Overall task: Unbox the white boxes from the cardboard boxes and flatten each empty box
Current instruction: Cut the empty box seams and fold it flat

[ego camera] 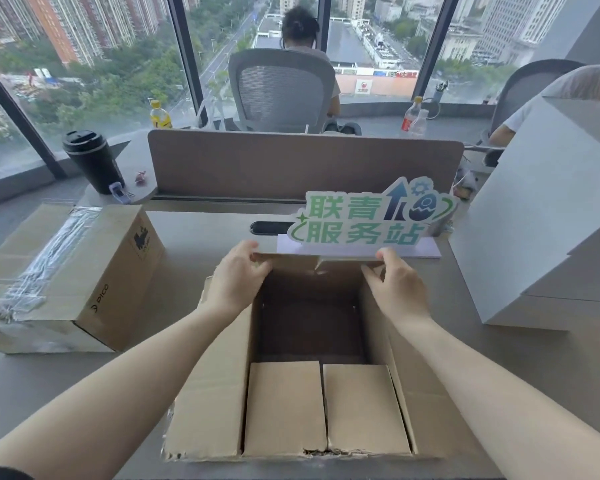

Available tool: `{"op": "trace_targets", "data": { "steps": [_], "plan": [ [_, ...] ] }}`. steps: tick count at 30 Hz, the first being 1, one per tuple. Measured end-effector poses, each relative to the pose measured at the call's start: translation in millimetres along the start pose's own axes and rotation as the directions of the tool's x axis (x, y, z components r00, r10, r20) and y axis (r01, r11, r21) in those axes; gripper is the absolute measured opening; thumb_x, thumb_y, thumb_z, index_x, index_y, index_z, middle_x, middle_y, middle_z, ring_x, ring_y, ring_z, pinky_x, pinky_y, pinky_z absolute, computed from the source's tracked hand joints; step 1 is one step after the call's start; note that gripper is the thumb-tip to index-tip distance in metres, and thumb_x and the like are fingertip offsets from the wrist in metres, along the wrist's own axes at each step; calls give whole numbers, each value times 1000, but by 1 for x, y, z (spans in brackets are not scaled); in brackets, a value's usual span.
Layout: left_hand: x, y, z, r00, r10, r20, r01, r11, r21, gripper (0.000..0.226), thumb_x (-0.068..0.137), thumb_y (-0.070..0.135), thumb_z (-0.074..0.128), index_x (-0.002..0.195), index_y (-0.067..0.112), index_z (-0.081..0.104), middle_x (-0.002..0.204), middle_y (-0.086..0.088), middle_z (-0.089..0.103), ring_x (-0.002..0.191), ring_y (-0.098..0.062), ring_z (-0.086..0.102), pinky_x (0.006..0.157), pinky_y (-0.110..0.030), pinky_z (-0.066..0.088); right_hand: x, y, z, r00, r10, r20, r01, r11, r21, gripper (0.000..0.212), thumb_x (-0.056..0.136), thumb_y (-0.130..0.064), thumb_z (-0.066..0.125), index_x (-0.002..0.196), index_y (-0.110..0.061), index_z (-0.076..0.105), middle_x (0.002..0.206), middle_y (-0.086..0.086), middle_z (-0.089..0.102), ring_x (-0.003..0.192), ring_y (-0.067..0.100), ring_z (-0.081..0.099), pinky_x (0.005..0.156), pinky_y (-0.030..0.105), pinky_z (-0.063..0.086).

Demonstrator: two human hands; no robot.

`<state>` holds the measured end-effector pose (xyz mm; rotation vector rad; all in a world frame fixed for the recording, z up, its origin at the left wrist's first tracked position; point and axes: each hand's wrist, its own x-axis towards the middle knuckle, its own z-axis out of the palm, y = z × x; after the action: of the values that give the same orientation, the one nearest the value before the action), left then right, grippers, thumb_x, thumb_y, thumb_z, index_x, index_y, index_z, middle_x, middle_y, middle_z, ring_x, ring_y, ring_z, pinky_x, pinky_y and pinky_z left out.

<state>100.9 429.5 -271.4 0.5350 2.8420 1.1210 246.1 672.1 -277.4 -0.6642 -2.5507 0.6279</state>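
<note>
Open cardboard box (309, 341) sits mid-tabletop (194, 237), empty inside; left hand (238, 277) and right hand (397, 284) grasp its far flaps at 12 o'clock; sealed cardboard box (66, 275) at 9, white boxes (541, 209) at 3

Two cardboard boxes (312, 341), three bottles (160, 114)

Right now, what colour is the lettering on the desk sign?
Mostly green, fading to teal, on the white sign. Shows best in the head view, the only one.

"PICO" on taped cardboard box (94, 299); "联青服务站" on green desk sign (368, 220).
</note>
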Motion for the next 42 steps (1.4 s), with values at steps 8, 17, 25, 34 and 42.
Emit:
{"op": "trace_targets", "data": {
  "steps": [8, 17, 25, 34, 42],
  "plan": [
    [38, 7, 29, 988, 40, 148, -26, 995, -98, 57, 95, 19, 57, 148, 21, 35, 146, -3, 43, 129, -17, 49, 107, -35, 39, 54, -11, 31, 960, 98, 262, -145, 975, 167, 72, 96, -22, 57, 155, -32, 16, 143, 0, 53, 127, 23, 52, 101, 35, 42],
    [50, -32, 57, 953, 28, 303, -122, 947, 296, 28, 99, 25, 49, 122, 22, 65, 123, -2, 63, 115, -28, 55, 96, -38, 44, 51, 22, 62, 873, 31, 486, 91, 970, -225, 39, 102, -34, 48, 139, -21, 55, 145, 1, 53, 133, 25, 46, 105, 36, 39],
    [57, -33, 68, 967, 8, 253, -83, 955, 286, 22, 99, 18, 47, 102, 15, 68, 105, -7, 69, 101, -32, 58, 79, -36, 44, 57, 30, 72, 884, -6, 468, 114, 972, -203, 25, 102, -28, 50, 109, -11, 67, 112, 9, 69, 104, 31, 59, 80, 36, 44],
    [33, -31, 54, 910, 334, 245, -399, 864, 307, 31, 96, 20, 56, 126, 17, 62, 133, -4, 57, 125, -29, 47, 108, -41, 33, 9, 17, 53, 948, -199, 250, 237, 963, -129, 43, 93, -13, 62, 135, -11, 58, 138, 10, 57, 129, 30, 50, 111, 41, 36],
    [-25, -3, 33, 761, 239, 604, -473, 841, 264, 30, 97, 42, 51, 113, 26, 70, 112, 6, 68, 102, -18, 62, 90, -38, 51, -53, -18, 6, 651, -1, 759, 258, 940, -221, 38, 97, -43, 49, 130, -28, 62, 121, -8, 68, 111, 18, 61, 92, 29, 48]
  ]
}}
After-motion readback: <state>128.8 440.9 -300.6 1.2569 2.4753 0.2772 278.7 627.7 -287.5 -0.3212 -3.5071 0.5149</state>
